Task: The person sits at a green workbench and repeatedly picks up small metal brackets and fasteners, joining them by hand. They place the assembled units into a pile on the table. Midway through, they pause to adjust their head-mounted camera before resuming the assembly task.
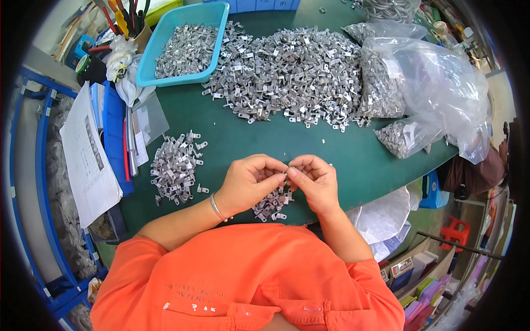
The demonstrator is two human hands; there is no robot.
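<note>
left hand + right hand both pinching one tiny clip between fingertips | pile sits right under them; surface green

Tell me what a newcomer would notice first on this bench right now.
The big heap of small metal clips across the far middle of the green table. Nearer, the left hand and right hand meet, pinching one clip above a small pile. A turquoise basket of clips sits far left.
</note>
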